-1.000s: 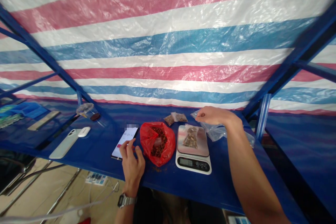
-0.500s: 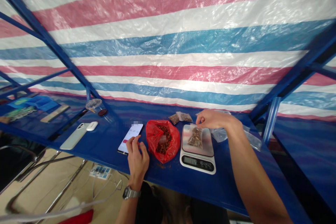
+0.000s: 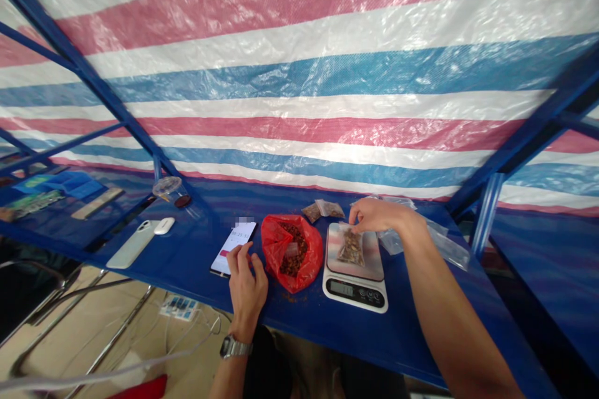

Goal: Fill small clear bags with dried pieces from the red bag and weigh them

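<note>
My right hand [image 3: 374, 214] pinches the top edge of a clear plastic bag of brown dried bits [image 3: 350, 249], which lies on the plate of a white kitchen scale [image 3: 356, 294]. The scale's display is lit, but its digits are too small to read. My left hand [image 3: 247, 280] has its fingers apart, with the fingertips at the lower right edge of a phone [image 3: 233, 250] showing a timer. Between the hands stands an open red plastic bag [image 3: 299, 283] full of brown pieces, with a small clear item lying on them.
Two small filled bags [image 3: 322, 209] lie behind the red bag. Clear plastic bags [image 3: 447, 246] lie right of the scale. A pale phone [image 3: 133, 244], a white case [image 3: 165, 225] and a tipped plastic cup [image 3: 171, 190] are at left. Blue metal posts [image 3: 486, 215] flank the table.
Both hands hold nearly the same places. The view has shifted slightly, and the filled bag on the scale still has my right fingers at its top.
</note>
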### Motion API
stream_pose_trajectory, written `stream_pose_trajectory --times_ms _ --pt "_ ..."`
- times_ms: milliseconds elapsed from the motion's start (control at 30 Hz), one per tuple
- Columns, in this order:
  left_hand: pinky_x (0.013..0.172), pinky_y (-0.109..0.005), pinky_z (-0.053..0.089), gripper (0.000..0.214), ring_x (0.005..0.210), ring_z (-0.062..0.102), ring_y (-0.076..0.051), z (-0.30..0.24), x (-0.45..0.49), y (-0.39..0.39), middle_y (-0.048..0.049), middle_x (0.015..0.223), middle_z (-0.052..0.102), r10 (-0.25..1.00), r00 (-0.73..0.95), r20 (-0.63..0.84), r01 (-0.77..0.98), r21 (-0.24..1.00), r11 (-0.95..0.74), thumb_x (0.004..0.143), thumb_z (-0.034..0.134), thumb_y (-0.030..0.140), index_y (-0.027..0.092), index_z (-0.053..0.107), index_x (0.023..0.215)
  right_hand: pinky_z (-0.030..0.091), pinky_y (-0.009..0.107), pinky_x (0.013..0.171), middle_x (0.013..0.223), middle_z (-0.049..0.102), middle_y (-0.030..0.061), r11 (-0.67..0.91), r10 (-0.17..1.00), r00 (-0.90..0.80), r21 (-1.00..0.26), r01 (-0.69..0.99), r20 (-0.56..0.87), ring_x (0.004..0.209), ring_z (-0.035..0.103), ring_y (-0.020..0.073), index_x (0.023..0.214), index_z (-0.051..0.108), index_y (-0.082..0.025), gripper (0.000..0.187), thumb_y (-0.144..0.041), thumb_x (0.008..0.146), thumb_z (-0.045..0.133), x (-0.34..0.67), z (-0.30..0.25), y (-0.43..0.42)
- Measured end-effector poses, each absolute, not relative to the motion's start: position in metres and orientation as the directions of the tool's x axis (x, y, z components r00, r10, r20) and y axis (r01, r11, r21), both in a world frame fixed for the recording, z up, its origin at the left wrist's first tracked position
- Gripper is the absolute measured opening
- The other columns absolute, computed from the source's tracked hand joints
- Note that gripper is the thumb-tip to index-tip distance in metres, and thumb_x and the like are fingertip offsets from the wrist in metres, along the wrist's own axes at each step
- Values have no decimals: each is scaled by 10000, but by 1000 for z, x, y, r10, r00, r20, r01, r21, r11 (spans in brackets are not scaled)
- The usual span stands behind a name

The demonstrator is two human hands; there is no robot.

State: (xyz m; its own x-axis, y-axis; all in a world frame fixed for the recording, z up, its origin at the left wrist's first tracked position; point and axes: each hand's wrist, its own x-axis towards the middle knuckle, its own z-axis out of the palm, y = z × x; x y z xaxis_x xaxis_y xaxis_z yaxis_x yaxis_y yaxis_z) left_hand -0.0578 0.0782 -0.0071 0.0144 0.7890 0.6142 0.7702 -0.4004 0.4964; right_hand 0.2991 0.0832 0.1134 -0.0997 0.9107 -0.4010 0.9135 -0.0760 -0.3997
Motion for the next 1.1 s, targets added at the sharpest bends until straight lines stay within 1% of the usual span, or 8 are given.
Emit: stream_pose_trajectory --times_ms 367,567,667,767,867,967,1033,1100 --pt "819 -368 540 285 1089 619 -265 -6 -57 77 -158 1228 570 783 13 622 785 479 -393 1030 453 225 164 582 1277 515 272 701 965 824 81 -10 903 -159 -388 922 -400 887 743 264 838 843 -201 192 -155 733 689 293 114 83" --pt "865 -384 537 269 1109 612 -261 -7 -59 79 -152 1221 571 766 2 643 778 480 -405 1025 455 214 163 596 1248 521 303 712 898 820 90 -18 902 -156 -397 918 -402 866 740 282 780 835 -208 162 -169 721 689 295 114 83" --pt "914 -400 528 223 1095 611 -250 -3 -59 69 -133 1160 579 702 -83 708 747 511 -426 1019 470 216 170 620 1178 509 294 695 861 813 68 -27 897 -151 -394 919 -415 836 738 270 780 826 -195 153 -159 700 701 292 116 85" --pt "881 -385 529 172 1041 615 -239 6 -49 39 -115 1102 587 663 -226 714 663 611 -432 1013 515 249 182 625 1128 494 275 708 921 812 62 24 922 -196 -455 890 -335 846 726 237 856 819 -191 183 -163 759 665 283 126 80" --pt "879 -380 538 229 1061 623 -247 19 -20 0 -126 1163 608 819 -233 525 458 802 -384 1022 520 367 208 622 1149 484 274 756 989 795 69 203 908 -371 -572 795 -193 880 705 218 913 795 -187 174 -200 839 638 266 142 69" --pt "669 -298 512 468 791 629 -193 33 16 -21 -94 1040 680 994 -86 73 137 989 -60 971 558 592 229 627 1256 471 271 822 982 779 53 383 826 -560 -661 646 -68 920 695 202 924 772 -188 154 -202 884 623 239 152 63" --pt "468 -251 372 643 515 483 -127 39 33 -21 -18 710 615 975 54 -214 -61 974 217 870 585 756 190 666 1163 464 266 834 984 774 43 449 778 -629 -689 570 -14 916 691 188 935 761 -191 156 -186 900 609 220 150 63" --pt "406 -224 246 721 404 317 -69 41 38 -14 45 554 490 924 166 -344 -232 897 376 802 589 833 153 682 1021 460 264 804 990 776 46 458 774 -634 -680 573 -12 892 690 184 946 756 -192 167 -182 914 592 203 143 66"
